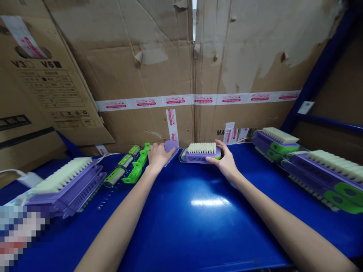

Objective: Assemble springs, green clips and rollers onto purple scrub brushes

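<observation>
My right hand is closed around the right end of a purple brush, thumb in front and fingers behind. Its cream bristles point up, and a green edge shows by my thumb. At the back of the table, my left hand is curled over a flat purple plastic piece, the thumb lying against it. The fingertips are partly hidden. Just left of that hand lie bright green plastic clips and a row of green-grey blocks. Small screws are scattered near the blocks.
Purple brush bodies are stacked at left, beside a white plug. More purple-and-green brushes stand on the right. Cardboard sheets wall the back of the blue table, and a blue metal post rises at right.
</observation>
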Demonstrator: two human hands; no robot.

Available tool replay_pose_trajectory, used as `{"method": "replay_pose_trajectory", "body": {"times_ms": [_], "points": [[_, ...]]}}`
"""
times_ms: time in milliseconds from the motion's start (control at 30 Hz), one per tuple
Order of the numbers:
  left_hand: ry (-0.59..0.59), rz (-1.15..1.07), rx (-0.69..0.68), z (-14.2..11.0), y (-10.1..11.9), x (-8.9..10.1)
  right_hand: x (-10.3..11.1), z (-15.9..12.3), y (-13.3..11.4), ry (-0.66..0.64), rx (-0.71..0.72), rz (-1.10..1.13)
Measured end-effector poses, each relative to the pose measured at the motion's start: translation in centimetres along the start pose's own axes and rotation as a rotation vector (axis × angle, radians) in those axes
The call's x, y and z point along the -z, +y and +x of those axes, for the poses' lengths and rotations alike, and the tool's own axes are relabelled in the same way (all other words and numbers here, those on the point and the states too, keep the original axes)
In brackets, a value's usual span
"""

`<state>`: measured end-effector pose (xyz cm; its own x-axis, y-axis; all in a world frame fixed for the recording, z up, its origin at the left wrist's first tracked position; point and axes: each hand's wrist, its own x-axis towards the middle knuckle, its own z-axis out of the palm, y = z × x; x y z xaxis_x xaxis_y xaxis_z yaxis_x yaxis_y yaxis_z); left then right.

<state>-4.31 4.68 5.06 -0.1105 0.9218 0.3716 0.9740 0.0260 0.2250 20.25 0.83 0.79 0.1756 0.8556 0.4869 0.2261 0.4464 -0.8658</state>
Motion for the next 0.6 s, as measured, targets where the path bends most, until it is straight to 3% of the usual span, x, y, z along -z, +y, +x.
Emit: {"method": "replay_pose_trajectory", "body": {"times_ms": [133, 200, 267, 367, 433, 500, 600], "points": [[0.247, -0.070, -0.129, -2.0, 1.2, 0.5, -0.5, -0.5, -0.8, 0.071, -0.017, 0.110], [0.269, -0.226, -0.173, -3.4, 1.9, 0.6, -0.9, -0.9, -1.4, 0.110, -0.075, 0.207], [0.180, -0.470, -0.134, -4.8, 2.7, 0.2, -1.5, -1.4, -2.1, 0.138, -0.141, 0.304], [-0.124, -0.941, -0.066, -6.2, 4.1, -1.0, -2.5, -2.4, -2.8, 0.104, -0.243, 0.392], [-0.262, -1.250, -0.039, -6.5, 5.1, -1.7, -3.2, -3.0, -3.0, 0.060, -0.255, 0.418], [-0.269, -1.470, -0.007, -6.6, 5.8, -2.2, -3.7, -3.5, -3.0, 0.007, -0.229, 0.432], [-0.197, -1.631, 0.018, -6.5, 6.1, -2.1, -4.1, -4.0, -3.1, -0.059, -0.279, 0.426]]}}
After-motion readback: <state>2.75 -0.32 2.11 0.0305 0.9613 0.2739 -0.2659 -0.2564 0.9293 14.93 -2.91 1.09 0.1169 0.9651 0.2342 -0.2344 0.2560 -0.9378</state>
